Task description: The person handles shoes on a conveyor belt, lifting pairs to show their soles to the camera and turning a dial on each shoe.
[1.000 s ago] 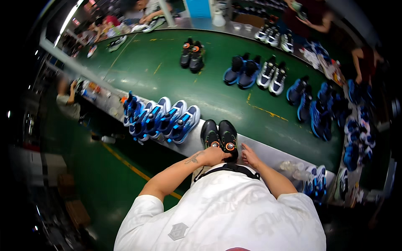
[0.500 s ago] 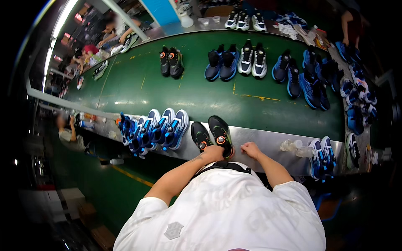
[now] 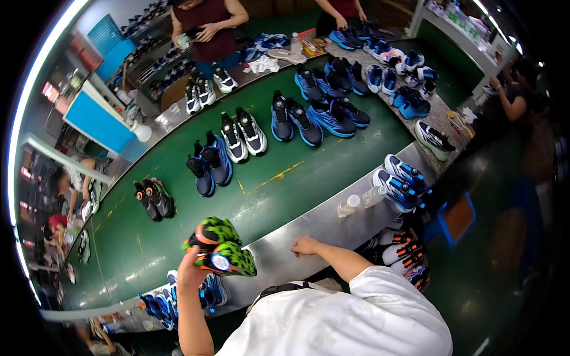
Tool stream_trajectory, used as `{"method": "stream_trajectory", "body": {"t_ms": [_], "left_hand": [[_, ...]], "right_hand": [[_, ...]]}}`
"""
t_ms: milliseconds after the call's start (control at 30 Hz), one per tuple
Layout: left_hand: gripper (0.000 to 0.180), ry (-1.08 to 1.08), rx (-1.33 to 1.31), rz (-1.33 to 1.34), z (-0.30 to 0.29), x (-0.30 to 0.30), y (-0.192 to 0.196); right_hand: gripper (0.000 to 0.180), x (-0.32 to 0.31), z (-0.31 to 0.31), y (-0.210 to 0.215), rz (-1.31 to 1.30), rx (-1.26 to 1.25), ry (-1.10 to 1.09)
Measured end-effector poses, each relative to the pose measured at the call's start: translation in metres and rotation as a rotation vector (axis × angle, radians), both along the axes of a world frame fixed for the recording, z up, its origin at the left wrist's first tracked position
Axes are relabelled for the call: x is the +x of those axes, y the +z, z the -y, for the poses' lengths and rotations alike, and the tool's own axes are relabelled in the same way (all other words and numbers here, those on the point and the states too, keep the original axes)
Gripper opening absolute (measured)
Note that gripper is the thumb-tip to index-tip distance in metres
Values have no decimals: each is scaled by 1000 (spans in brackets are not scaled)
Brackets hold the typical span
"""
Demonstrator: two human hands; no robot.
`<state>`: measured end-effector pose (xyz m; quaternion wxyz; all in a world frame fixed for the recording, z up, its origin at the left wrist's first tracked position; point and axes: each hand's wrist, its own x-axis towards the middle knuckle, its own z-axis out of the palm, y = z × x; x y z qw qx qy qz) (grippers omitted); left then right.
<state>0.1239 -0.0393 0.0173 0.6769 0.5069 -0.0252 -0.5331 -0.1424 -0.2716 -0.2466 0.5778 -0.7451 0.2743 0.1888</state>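
Note:
My left hand (image 3: 189, 270) grips a pair of dark sneakers (image 3: 228, 256), raised above the metal ledge. Their soles are tipped into view, patterned bright green and black with orange parts, and one bears a round white sticker. My right hand (image 3: 304, 245) is curled closed over the metal ledge (image 3: 279, 242), apart from the shoes, with nothing seen in it. Partly behind my left forearm stand several blue-and-white sneakers (image 3: 159, 307) on the same ledge.
Across the green belt (image 3: 261, 202) stand dark dial sneakers (image 3: 155, 200), blue pairs (image 3: 209, 162) and a white-and-black pair (image 3: 244, 134). Clear plastic bottles (image 3: 349, 205) and blue-white sneakers (image 3: 401, 183) sit on the ledge's right. A co-worker (image 3: 209, 29) stands at the far side.
My left hand has lifted the dark pair off the ledge and turned its soles into view. The view has swung to the right. My right hand stays closed by the ledge.

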Motion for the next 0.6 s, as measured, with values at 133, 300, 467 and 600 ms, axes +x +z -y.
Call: {"method": "stream_trajectory", "body": {"t_ms": [133, 300, 467, 600], "left_hand": [[60, 155, -111, 43, -14, 54, 18], [47, 257, -407, -18, -32, 140, 14], [48, 549, -307, -123, -88, 245, -15], [61, 818, -118, -129, -128, 329, -42]], "right_hand": [[35, -6, -2, -9, -9, -14, -47], [34, -9, -7, -35, -92, -62, -83], [33, 22, -28, -22, 8, -114, -53], [36, 86, -81, -13, -41, 86, -30]]}}
